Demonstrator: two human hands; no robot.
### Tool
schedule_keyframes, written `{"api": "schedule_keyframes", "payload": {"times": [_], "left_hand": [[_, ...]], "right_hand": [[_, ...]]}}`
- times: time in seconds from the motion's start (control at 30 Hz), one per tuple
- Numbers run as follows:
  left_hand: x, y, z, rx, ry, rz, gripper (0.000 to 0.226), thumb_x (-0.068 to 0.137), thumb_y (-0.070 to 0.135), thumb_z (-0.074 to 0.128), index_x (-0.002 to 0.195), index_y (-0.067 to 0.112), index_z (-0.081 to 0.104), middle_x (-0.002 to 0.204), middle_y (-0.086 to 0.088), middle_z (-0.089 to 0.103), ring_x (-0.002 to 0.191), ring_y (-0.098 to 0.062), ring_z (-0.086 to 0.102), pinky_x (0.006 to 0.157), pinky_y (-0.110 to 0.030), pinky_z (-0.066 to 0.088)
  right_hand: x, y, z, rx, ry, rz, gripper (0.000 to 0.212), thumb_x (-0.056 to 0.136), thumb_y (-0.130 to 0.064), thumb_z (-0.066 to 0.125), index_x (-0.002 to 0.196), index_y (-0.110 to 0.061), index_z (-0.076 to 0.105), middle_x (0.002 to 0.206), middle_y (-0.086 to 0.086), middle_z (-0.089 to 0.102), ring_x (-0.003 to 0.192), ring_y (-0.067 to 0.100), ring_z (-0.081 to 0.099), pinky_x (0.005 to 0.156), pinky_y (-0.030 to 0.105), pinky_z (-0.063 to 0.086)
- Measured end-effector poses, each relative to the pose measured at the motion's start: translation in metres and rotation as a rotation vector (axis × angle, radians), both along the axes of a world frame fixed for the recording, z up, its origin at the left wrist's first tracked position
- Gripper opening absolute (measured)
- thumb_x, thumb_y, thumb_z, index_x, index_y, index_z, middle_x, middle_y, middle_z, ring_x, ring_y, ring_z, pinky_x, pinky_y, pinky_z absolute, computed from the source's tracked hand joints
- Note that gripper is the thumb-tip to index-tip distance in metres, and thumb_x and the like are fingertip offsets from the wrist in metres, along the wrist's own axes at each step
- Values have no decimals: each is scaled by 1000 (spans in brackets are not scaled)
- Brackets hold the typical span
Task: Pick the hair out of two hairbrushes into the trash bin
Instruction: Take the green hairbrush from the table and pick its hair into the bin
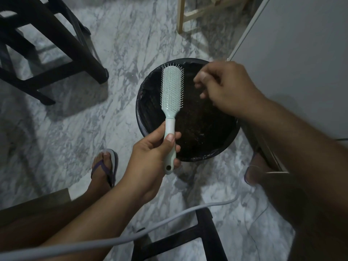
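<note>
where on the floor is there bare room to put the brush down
Bare marble floor lies open between the dark chair and the trash bin. Crowded: both feet, a cable and a black frame.

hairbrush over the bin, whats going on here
A person is cleaning a pale green hairbrush over a black trash bin on the marble floor. The left hand holds the brush by its handle, bristles up. The right hand is beside the brush head, above the bin, fingers pinched; whether they hold hair is too faint to tell. Only one brush is in view.
</note>
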State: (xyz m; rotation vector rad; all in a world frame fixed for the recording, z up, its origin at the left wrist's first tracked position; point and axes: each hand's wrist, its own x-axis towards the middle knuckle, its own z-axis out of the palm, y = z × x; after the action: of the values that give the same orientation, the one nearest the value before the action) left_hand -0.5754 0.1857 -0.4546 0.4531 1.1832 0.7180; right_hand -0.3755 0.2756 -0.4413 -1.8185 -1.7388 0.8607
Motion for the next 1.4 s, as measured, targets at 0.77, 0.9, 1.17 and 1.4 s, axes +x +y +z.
{"api": "schedule_keyframes", "payload": {"times": [0.77,0.9,1.17,1.4], "left_hand": [[9,-21,0,-39,11,-80,33,98,9,54,120,29,68,94,2,73,72,-12,56,58,-29,46],[5,-17,0,-33,6,-48,35,97,9,54,127,22,67,104,-2,72,77,-14,57,59,-29,48],[4,-9,2,-55,-75,-17,38,96,8,54,130,21,65,106,-6,66,75,-15,54,58,-26,47],[2,-2,5,2,-139,-30,47,87,14,59,133,19,63,104,-4,68,74,-12,56,57,-25,46]], "right_hand": [[-5,11,12,99,110,-111,15,98,-20,60,98,-13,73,83,-8,73,57,6,67,65,21,57],[10,11,9,-100,194,-175,16,101,-16,54,107,-13,69,91,-3,75,68,11,71,56,23,59],[-22,-10,-9,-243,620,-231,43,72,-3,86,111,3,69,90,17,75,83,22,76,71,32,64],[-15,3,-7,-187,794,-304,13,85,-1,75,98,1,72,90,20,73,78,19,72,70,27,63]]}}
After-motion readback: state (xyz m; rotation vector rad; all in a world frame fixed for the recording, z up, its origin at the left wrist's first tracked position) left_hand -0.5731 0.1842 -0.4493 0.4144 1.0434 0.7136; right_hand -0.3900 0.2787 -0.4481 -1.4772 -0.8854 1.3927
